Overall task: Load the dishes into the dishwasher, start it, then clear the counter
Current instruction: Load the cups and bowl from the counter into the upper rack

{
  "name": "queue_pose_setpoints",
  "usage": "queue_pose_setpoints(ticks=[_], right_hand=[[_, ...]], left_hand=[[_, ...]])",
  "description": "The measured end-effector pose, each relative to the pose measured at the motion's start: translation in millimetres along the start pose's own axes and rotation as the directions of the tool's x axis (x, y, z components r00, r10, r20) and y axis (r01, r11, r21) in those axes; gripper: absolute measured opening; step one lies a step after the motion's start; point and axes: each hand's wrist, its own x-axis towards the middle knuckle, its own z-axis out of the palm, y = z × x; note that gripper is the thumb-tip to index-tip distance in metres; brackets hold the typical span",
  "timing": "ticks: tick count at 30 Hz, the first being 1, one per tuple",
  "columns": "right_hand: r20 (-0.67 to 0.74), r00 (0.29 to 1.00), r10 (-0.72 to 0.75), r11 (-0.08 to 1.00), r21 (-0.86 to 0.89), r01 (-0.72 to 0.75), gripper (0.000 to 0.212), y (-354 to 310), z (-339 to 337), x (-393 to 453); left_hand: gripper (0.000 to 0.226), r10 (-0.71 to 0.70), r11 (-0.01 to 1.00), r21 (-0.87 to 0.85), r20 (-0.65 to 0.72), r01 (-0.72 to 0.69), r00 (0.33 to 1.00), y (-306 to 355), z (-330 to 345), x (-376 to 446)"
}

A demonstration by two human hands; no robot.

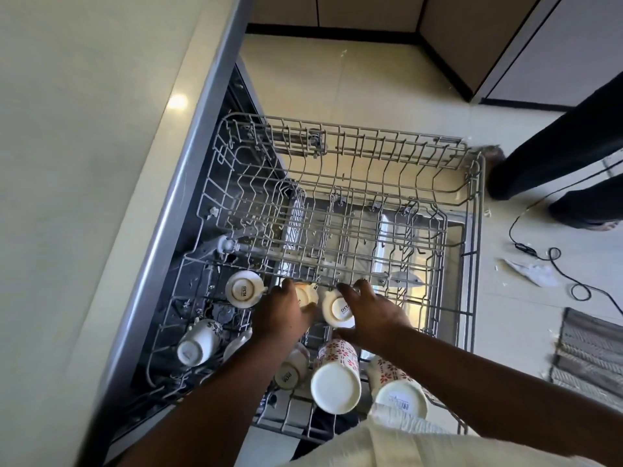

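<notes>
My left hand (281,313) gripped a cream upturned ceramic cup (305,296); my right hand (369,315), fingers curled, held its twin (338,310) in the grey wire dishwasher rack (337,203). Judged best: seat both rims between tines, apart, before releasing.

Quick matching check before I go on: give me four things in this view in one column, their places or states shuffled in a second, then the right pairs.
1. left hand
2. right hand
3. cable
4. red-flowered mug

a. lies on the floor
b. upside down, nearest row of the rack
c. on the cup with a printed base
d. on the middle cup

Pairs: 1-d, 2-c, 3-a, 4-b
</notes>
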Motion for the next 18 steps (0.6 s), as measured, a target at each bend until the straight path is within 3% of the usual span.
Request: queue_pose_setpoints(ticks=[18], right_hand=[[-0.023, 1.000, -0.022, 0.999, -0.033, 0.021, 0.085, 0.1, 4.0, 5.2]], left_hand=[[0.070, -0.021, 0.997, 0.076, 0.005, 0.021, 1.000, -2.8, -0.2, -0.7]])
